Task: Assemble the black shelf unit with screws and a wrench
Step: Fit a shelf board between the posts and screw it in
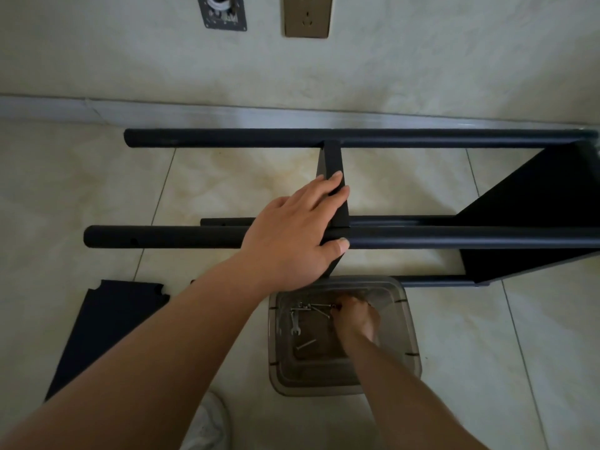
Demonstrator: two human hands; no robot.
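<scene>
The black shelf unit [422,237] lies on its side on the tiled floor, its round posts running left to right. My left hand [292,235] grips the middle shelf board [332,157] where it meets the near upper post. My right hand [355,316] is down inside a clear plastic bin [409,332], fingers pinched around a small screw; how firmly it holds it I cannot tell. A silver wrench [294,323] and a long screw [306,344] lie on the bin's bottom.
A loose black shelf board [104,326] lies flat on the floor at the lower left. An end shelf panel [532,203] closes the unit at the right. The wall with a socket plate [306,14] stands just behind. A white shoe [207,423] shows at the bottom.
</scene>
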